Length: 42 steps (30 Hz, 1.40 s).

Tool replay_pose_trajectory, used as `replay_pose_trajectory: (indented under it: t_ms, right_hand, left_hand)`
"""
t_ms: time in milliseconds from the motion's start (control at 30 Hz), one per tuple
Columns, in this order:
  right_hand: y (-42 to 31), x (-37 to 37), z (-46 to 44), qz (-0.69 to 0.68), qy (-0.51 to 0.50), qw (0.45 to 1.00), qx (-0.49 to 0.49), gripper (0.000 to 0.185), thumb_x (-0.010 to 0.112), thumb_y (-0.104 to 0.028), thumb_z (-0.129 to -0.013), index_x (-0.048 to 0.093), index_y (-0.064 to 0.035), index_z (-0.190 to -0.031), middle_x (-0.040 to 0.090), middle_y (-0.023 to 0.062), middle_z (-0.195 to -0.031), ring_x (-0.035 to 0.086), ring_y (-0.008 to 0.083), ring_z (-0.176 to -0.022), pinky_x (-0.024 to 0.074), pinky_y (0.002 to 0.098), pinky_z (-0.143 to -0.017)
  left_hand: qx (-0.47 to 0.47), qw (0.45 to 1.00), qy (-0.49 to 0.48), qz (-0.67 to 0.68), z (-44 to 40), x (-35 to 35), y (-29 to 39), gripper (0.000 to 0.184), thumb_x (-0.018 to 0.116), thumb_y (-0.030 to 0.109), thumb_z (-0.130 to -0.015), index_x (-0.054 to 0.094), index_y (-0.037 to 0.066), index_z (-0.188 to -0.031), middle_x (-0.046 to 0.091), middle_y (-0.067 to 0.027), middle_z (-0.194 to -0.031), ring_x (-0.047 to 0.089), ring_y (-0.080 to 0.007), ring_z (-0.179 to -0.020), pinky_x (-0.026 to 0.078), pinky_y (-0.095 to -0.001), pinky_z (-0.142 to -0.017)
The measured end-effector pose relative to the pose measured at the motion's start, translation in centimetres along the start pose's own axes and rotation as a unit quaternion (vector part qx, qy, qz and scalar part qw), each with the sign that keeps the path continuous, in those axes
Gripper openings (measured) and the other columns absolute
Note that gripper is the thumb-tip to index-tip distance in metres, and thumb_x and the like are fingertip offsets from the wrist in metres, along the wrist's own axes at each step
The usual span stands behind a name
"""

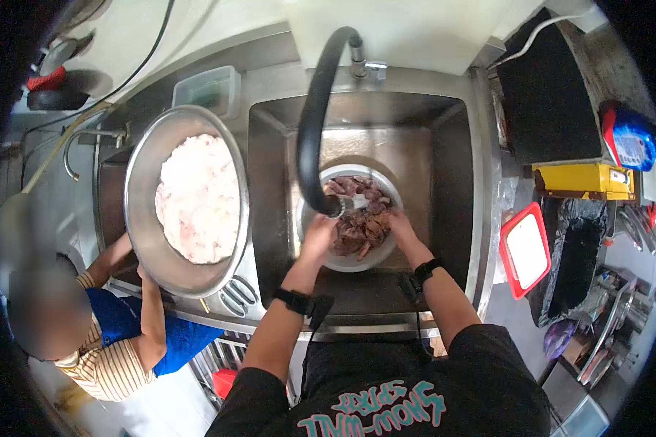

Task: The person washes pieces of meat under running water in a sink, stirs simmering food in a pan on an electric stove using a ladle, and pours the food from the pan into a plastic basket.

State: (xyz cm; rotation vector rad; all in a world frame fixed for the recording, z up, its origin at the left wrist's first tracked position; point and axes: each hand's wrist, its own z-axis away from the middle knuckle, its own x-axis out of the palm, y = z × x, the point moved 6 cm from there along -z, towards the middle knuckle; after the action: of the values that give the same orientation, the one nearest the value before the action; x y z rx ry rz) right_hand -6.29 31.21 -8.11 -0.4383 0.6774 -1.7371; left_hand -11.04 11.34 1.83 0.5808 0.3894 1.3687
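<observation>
A white bowl (351, 265) holding dark reddish-brown meat pieces (362, 227) stands in the steel sink (415, 156). My left hand (319, 234) is at the bowl's left side, against the meat. At the right side my right hand (401, 224) touches the meat too. The fingers of both hands are mostly hidden among the pieces, so their grip cannot be made out. Above the bowl hangs the black faucet hose (312, 138), its end close to my left hand and over the meat.
Left of the sink, a co-worker (124, 320) has hands at a large steel bowl (189, 280) of pale meat (199, 200). Scissors (238, 296) lie beside it. A clear container (208, 91) stands behind. At the right are a red-rimmed tray (526, 250) and a yellow box (583, 180).
</observation>
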Motion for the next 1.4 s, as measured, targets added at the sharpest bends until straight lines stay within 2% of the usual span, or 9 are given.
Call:
replay_pose_trajectory:
  t_ms: [200,433,633,733,800,967,1067,1200,1400]
  right_hand:
    - [3.3,2.8,-5.7,0.353,0.12,0.919,-0.127,0.066,0.06,-0.024,-0.071,0.034,-0.0006,-0.127,0.047,0.0231,-0.116,0.046,0.0313,-0.109,0.0358,0.0334,-0.09]
    - [0.2,6.4,0.7,0.022,-0.167,0.984,0.06,0.053,0.053,-0.025,-0.077,0.039,-0.003,-0.124,0.05,0.0166,-0.115,0.052,0.0287,-0.103,0.0443,0.0356,-0.082]
    - [-7.6,7.7,0.4,-0.268,-0.228,0.936,-0.031,0.041,0.05,-0.029,-0.084,0.048,-0.0041,-0.115,0.057,0.0102,-0.103,0.056,0.0197,-0.092,0.0452,0.0306,-0.077]
    - [-6.8,4.2,-1.0,0.039,-0.005,0.994,-0.103,0.036,0.043,-0.024,-0.083,0.05,0.0019,-0.107,0.06,0.0131,-0.091,0.059,0.025,-0.087,0.047,0.0347,-0.074]
    - [-3.9,0.4,-3.5,0.401,0.128,0.897,-0.135,0.035,0.046,-0.024,-0.08,0.053,0.0023,-0.102,0.061,0.018,-0.089,0.059,0.028,-0.087,0.046,0.0362,-0.075]
    - [3.8,-1.4,-3.9,0.239,0.053,0.968,0.062,0.047,0.05,-0.03,-0.081,0.046,0.0031,-0.114,0.058,0.0206,-0.094,0.059,0.0308,-0.08,0.0467,0.0344,-0.063]
    - [4.4,-0.4,-2.7,0.377,0.136,0.914,-0.066,0.039,0.057,-0.025,-0.075,0.054,0.0011,-0.104,0.059,0.0218,-0.097,0.059,0.0275,-0.086,0.0463,0.0373,-0.069]
    - [0.9,-1.2,-1.6,0.123,0.016,0.991,-0.059,0.037,0.065,-0.027,-0.071,0.059,-0.0003,-0.095,0.061,0.0181,-0.09,0.059,0.029,-0.084,0.0447,0.0369,-0.071]
    - [-0.5,-2.2,-1.3,0.351,0.064,0.925,-0.128,0.027,0.058,-0.015,-0.075,0.056,0.0018,-0.096,0.061,0.0135,-0.085,0.058,0.0211,-0.08,0.0426,0.0348,-0.071]
  left_hand:
    - [-0.066,0.991,0.075,0.093,2.5,-9.1,-7.0,0.038,0.057,0.026,-0.078,0.047,0.018,-0.115,0.046,-0.0014,-0.109,0.04,-0.018,-0.101,0.035,-0.0394,-0.083]
    - [-0.052,0.98,0.022,0.189,3.7,-10.3,-10.0,0.035,0.057,0.023,-0.079,0.049,0.013,-0.112,0.05,-0.0015,-0.105,0.044,-0.0166,-0.1,0.037,-0.0362,-0.083]
    - [0.0,0.981,0.003,0.194,3.6,-11.1,-8.7,0.032,0.053,0.019,-0.083,0.048,0.012,-0.114,0.051,-0.0015,-0.109,0.046,-0.0152,-0.102,0.037,-0.0337,-0.087]
    - [0.008,0.992,0.047,0.117,5.4,-11.3,-6.7,0.029,0.049,0.019,-0.086,0.049,0.012,-0.114,0.052,-0.001,-0.11,0.048,-0.0147,-0.101,0.038,-0.0312,-0.086]
    - [0.029,0.994,0.041,0.095,6.6,-11.5,-5.7,0.028,0.047,0.02,-0.087,0.049,0.012,-0.114,0.052,-0.0005,-0.11,0.048,-0.0134,-0.1,0.038,-0.0302,-0.085]
    - [0.031,0.994,0.049,0.096,10.1,-12.1,-5.4,0.028,0.045,0.02,-0.088,0.048,0.012,-0.115,0.053,0.0001,-0.109,0.048,-0.0104,-0.099,0.039,-0.0279,-0.083]
    - [0.017,0.992,0.061,0.105,11.8,-12.1,-6.0,0.028,0.045,0.02,-0.088,0.047,0.012,-0.115,0.055,-0.0006,-0.108,0.05,-0.0103,-0.097,0.04,-0.0258,-0.081]
    - [0.015,0.986,0.085,0.14,12.6,-11.7,-6.5,0.028,0.046,0.02,-0.088,0.048,0.012,-0.114,0.055,-0.0011,-0.107,0.051,-0.0113,-0.098,0.041,-0.0265,-0.08]
    - [0.046,0.983,0.099,0.147,13.8,-10.0,-5.7,0.027,0.046,0.018,-0.087,0.047,0.01,-0.114,0.054,-0.002,-0.109,0.05,-0.0123,-0.099,0.041,-0.0262,-0.079]
